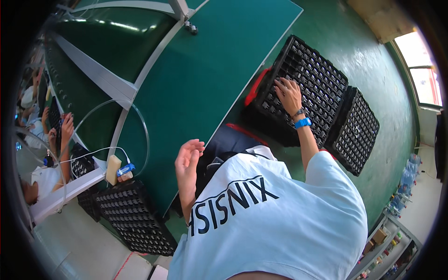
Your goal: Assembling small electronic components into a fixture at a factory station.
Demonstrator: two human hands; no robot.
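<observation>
To my right, a black compartment tray (322, 63) sits on top of a stack, with small grey metal-looking parts in many of its slots. My right hand (289, 95) reaches over its near-left section, where several slots look dark. Its fingers are stretched and slightly bent, the tips touching or just above the slots; the thumb is mostly hidden, and no part shows in the hand. My left hand (187, 161) is raised beside the edge of the green table (200, 74), palm turned inward, fingers loosely extended with nothing in them.
A second filled black tray (357, 133) adjoins the first on its right. More black trays (135, 219) stand at lower left, below a yellowish block (113, 169) and a small blue device (126, 170). A clear hose (147, 126) loops over the table. Co-workers' hands (66, 127) work far left.
</observation>
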